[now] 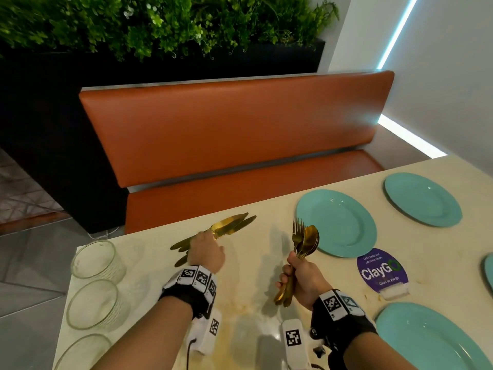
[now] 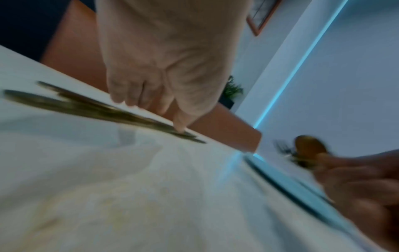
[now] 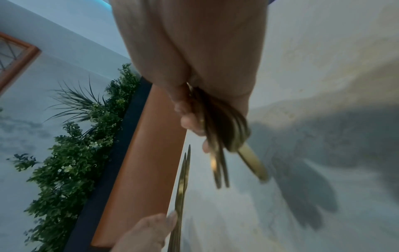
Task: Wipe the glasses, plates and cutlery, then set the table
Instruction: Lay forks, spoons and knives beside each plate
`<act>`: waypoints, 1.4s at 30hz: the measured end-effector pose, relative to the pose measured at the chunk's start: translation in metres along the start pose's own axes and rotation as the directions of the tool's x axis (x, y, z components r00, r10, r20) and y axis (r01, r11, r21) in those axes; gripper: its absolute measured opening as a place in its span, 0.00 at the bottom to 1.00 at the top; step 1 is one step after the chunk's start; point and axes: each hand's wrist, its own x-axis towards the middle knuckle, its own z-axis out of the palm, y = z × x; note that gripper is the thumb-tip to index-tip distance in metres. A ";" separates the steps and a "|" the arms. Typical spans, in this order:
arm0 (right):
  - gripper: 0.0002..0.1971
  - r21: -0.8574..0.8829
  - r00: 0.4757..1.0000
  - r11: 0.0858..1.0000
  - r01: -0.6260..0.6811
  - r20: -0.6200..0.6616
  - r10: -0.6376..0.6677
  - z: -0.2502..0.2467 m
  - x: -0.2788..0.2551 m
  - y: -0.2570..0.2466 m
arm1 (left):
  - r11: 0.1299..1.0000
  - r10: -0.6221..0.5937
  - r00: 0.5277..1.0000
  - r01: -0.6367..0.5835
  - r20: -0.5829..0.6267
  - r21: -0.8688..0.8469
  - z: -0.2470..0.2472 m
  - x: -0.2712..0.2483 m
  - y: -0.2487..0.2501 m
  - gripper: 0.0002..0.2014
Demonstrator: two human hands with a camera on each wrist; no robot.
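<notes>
Gold forks and spoons [image 1: 304, 243] bunched upright in the right hand [image 1: 301, 283], fingers clenched round the handles, tines and bowls pointing up above the cream table [image 1: 253, 303], beside the nearest teal plate [image 1: 336, 222]. Left hand [image 1: 206, 253] lowered onto a fanned cluster of gold knives [image 1: 229, 227] lying flat near the table's far edge; fingers extended downward, one fingertip [image 2: 180, 129] pressing on a blade, none seen curled round them in the blurred left wrist view. Second teal plate [image 1: 422, 198] farther right, a third [image 1: 426, 340] at the near right, a sliver of a fourth [image 1: 489, 272] at the frame edge. Three clear glasses [image 1: 94, 260] lined along the table's left edge. Purple "ClayGo" sign [image 1: 381, 272] lying between the plates. Orange bench seat [image 1: 234, 129] and a black planter of greenery [image 1: 160, 22] behind the table.
</notes>
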 end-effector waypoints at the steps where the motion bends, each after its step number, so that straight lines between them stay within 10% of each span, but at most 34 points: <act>1: 0.16 -0.016 1.000 1.000 -0.002 -0.005 0.002 -0.001 0.000 0.000 | 0.999 -0.021 0.999 0.022 -0.030 0.029 0.004 0.006 -0.011 0.28; 8: 0.16 -0.070 1.000 0.998 -0.002 -0.018 0.001 -0.008 0.002 0.002 | 0.974 0.103 0.982 -0.068 -0.156 0.215 0.014 0.023 -0.036 0.20; 17: 0.18 -0.133 1.000 0.991 -0.021 -0.012 0.019 0.007 0.001 0.015 | 0.969 -0.148 0.986 0.128 0.082 0.213 -0.008 0.025 -0.014 0.20; 28: 0.15 -0.118 1.000 0.993 -0.021 -0.017 0.019 0.004 -0.007 0.020 | 0.959 -0.102 0.984 0.057 0.149 0.279 -0.003 0.007 0.003 0.15; 34: 0.15 -0.098 1.000 0.995 -0.018 0.006 0.018 -0.002 -0.008 0.019 | 0.988 -0.128 0.973 0.143 0.189 -0.064 0.000 -0.008 0.006 0.14; 42: 0.17 -0.158 1.000 0.987 0.025 -0.012 -0.027 -0.009 -0.015 0.010 | 0.834 0.178 0.908 0.064 0.378 -0.547 0.011 -0.066 0.056 0.14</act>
